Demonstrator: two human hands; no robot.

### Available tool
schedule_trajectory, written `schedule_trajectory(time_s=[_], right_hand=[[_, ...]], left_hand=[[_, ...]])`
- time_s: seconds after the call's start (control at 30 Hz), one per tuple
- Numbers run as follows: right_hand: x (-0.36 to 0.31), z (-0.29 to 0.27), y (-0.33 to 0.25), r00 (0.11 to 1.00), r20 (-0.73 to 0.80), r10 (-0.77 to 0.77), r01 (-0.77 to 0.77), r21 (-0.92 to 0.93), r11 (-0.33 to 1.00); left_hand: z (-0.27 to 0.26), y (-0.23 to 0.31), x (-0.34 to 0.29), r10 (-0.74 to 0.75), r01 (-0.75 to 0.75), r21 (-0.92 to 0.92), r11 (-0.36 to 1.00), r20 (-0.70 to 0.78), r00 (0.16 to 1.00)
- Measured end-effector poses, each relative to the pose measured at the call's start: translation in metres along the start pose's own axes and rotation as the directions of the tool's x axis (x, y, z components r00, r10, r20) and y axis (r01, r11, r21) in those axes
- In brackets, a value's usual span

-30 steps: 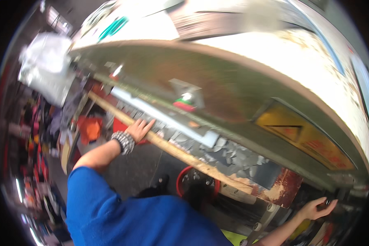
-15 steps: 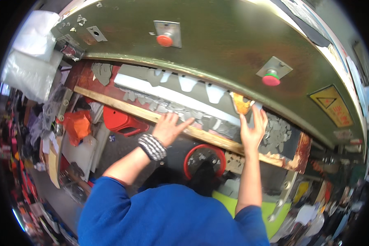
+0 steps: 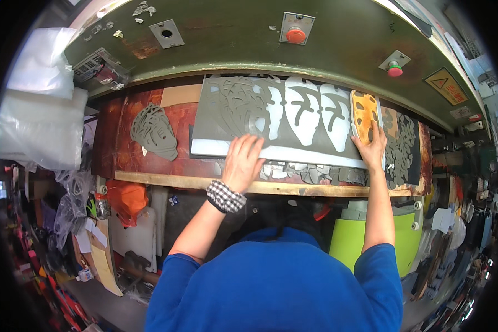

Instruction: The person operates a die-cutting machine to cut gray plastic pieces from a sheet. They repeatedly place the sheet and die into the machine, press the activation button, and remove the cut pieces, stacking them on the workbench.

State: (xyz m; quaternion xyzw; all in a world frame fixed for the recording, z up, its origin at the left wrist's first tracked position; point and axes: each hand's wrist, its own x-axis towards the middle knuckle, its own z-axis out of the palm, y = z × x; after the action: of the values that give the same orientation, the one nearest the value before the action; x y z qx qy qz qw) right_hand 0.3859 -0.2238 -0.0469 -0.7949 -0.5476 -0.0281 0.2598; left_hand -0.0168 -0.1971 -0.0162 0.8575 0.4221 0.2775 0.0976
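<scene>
A grey sheet (image 3: 310, 149) with a row of cut-out shapes lies on a white board (image 3: 299, 155). At its right end sits an orange cutting die (image 3: 364, 117), long and rounded, with several openings. My right hand (image 3: 373, 146) grips the die's near end, thumb on the left and fingers on the right. My left hand (image 3: 243, 163) rests, fingers extended, on the board's near edge and holds nothing. Beyond it, thin grey cut pieces (image 3: 235, 102) lie piled on the sheet's left part. Another pile of grey cut pieces (image 3: 154, 133) sits on the reddish bed at left.
A green machine beam (image 3: 221, 47) with red push buttons (image 3: 296, 35) spans the far side. Grey scraps (image 3: 401, 149) lie right of the die and along the wooden rail (image 3: 293, 188). Bagged clear plastic (image 3: 39, 122) is stacked at left; a lime-green sheet (image 3: 346, 246) is below right.
The view has shifted. Much more of the grey sheet and die now shows from under the beam. My right hand has closed around the die; my left stays at the board's near side.
</scene>
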Motion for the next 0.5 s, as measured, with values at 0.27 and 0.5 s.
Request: schedule_trajectory(time_s=[0.27,0.5], right_hand=[[0.0,0.008,0.004,0.993,-0.011,-0.117,0.116,-0.035,0.993],[0.016,0.002,-0.012,0.998,-0.068,0.012,-0.001,0.163,0.987]], left_hand=[[0.02,-0.03,0.027,0.09,-0.117,0.093,0.989,0.248,0.965],[0.038,-0.021,0.065,0.133,-0.151,0.03,0.988,0.338,0.932]])
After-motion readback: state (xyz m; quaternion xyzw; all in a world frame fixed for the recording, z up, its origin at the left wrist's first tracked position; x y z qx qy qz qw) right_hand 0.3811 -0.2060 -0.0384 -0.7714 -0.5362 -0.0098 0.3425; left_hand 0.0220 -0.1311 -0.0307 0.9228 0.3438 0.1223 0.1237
